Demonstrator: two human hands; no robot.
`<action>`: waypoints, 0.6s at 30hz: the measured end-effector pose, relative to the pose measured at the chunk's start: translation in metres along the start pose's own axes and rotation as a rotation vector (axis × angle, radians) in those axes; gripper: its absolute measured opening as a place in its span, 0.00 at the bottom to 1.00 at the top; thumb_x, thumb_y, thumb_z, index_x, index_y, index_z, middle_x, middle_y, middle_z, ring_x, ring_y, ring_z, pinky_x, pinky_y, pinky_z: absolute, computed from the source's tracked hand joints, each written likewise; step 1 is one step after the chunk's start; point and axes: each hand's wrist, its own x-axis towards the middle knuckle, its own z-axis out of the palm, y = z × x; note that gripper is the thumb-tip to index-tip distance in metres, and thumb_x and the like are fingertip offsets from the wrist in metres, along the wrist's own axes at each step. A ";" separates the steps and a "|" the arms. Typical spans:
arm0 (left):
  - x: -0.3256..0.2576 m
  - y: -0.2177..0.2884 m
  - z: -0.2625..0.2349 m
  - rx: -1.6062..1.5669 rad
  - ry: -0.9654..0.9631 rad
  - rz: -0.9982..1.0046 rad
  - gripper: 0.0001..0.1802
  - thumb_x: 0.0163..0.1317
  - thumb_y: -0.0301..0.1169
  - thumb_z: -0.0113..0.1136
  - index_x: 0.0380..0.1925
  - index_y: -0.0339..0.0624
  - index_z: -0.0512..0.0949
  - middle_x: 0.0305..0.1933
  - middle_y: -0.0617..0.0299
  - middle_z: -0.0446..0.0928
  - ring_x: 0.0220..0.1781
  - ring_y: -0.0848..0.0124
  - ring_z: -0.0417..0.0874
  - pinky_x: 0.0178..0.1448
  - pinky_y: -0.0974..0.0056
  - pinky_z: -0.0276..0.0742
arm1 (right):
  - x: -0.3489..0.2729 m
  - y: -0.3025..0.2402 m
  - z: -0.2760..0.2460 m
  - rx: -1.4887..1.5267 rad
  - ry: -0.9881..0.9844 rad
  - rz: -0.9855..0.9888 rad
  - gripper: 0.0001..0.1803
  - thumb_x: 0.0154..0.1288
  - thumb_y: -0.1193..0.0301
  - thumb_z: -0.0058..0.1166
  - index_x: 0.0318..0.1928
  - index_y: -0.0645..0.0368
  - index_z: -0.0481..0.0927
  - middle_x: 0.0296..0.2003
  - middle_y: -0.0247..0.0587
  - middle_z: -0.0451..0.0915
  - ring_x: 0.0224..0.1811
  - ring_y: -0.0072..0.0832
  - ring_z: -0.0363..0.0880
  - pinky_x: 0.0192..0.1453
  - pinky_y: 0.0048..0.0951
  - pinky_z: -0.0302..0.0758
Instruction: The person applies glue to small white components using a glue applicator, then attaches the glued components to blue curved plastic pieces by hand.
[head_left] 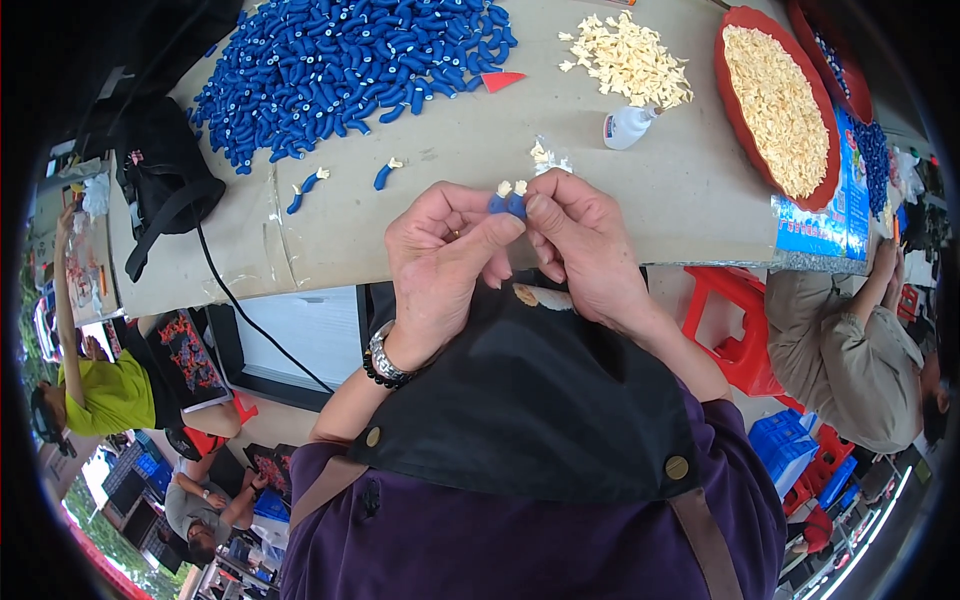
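Two small blue toy arms with cream hands on their ends, one [497,204] at the left and one [517,205] at the right, are pinched side by side at the table's near edge. My left hand [440,255] is closed on the left one with thumb and forefinger. With the same kind of pinch, my right hand [585,235] grips the right one. Beyond my left hand lie more blue arms with cream hands, a single one [384,176] and a group [308,188]. A few loose cream toy hands [545,157] lie just past my right hand.
A big heap of blue arm pieces [340,70] covers the back left, beside a red scrap [502,81]. Cream hands are piled [635,60] behind a white bottle [625,128] and fill a red tray [735,90]. A black bag [165,160] trails a cord at left. Other people sit nearby.
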 end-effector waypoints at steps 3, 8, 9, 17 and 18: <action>0.000 -0.001 -0.001 -0.007 0.001 0.006 0.06 0.57 0.21 0.63 0.34 0.32 0.75 0.22 0.61 0.78 0.17 0.81 0.74 0.19 0.77 0.67 | 0.000 -0.002 0.000 -0.019 -0.002 0.012 0.09 0.72 0.66 0.46 0.38 0.59 0.72 0.21 0.27 0.67 0.19 0.10 0.60 0.17 0.13 0.56; -0.001 -0.001 -0.003 -0.018 0.012 0.014 0.06 0.57 0.21 0.63 0.33 0.32 0.75 0.21 0.61 0.77 0.16 0.81 0.74 0.19 0.77 0.67 | 0.005 -0.002 -0.012 -0.490 0.164 -0.351 0.05 0.64 0.73 0.52 0.37 0.62 0.75 0.22 0.35 0.72 0.18 0.22 0.69 0.19 0.24 0.66; -0.001 -0.001 -0.003 -0.013 0.009 0.009 0.06 0.57 0.21 0.63 0.33 0.32 0.75 0.21 0.61 0.77 0.16 0.81 0.74 0.19 0.77 0.67 | 0.009 -0.001 -0.014 -0.819 0.269 -0.626 0.05 0.61 0.74 0.55 0.36 0.61 0.75 0.22 0.38 0.73 0.19 0.29 0.73 0.21 0.29 0.70; -0.003 0.005 -0.002 -0.027 -0.019 -0.043 0.06 0.59 0.23 0.61 0.34 0.33 0.75 0.22 0.61 0.77 0.17 0.80 0.75 0.19 0.77 0.68 | 0.009 -0.006 -0.010 -1.199 0.302 -0.733 0.07 0.54 0.74 0.59 0.34 0.59 0.77 0.30 0.40 0.76 0.24 0.38 0.77 0.27 0.32 0.76; -0.003 0.006 -0.001 -0.031 -0.024 -0.065 0.06 0.60 0.23 0.61 0.34 0.33 0.74 0.22 0.61 0.77 0.17 0.79 0.76 0.19 0.76 0.68 | 0.007 -0.009 -0.009 -1.128 0.307 -0.838 0.07 0.54 0.75 0.59 0.35 0.58 0.78 0.32 0.38 0.76 0.24 0.36 0.78 0.28 0.31 0.76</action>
